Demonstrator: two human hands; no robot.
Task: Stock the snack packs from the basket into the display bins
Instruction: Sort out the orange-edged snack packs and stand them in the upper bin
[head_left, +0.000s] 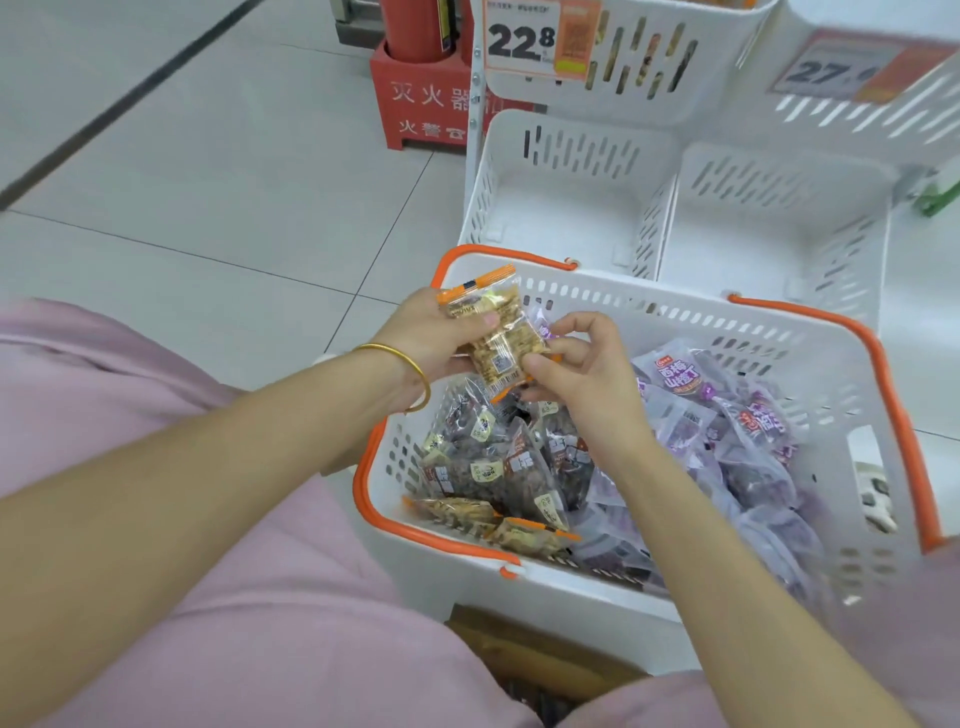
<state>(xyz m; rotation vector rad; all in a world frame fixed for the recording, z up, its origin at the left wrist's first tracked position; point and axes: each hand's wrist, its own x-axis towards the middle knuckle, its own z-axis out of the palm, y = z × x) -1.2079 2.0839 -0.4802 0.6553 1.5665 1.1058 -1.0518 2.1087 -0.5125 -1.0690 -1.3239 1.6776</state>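
A white basket (613, 306) with orange handles sits in front of me, full of snack packs: dark packs (498, 457) on the left, purple packs (727, 441) on the right. My left hand (441, 338) grips a small stack of orange-edged clear snack packs (498, 332) above the basket's far left corner. My right hand (582, 364) pinches the lower end of the same stack, with a purple pack's edge (543, 325) showing behind it. Beyond the basket stand two white display bins, the left bin (566, 202) and the right bin (769, 223), both with bare bottoms.
Upper white bins with price tags 22.8 (524, 41) and 27 (831, 70) hang above the low ones. A red fire-extinguisher stand (421, 98) is on the tiled floor at the back left. My pink-clothed knees flank the basket. More orange-edged packs (498, 525) lie at the basket's near left.
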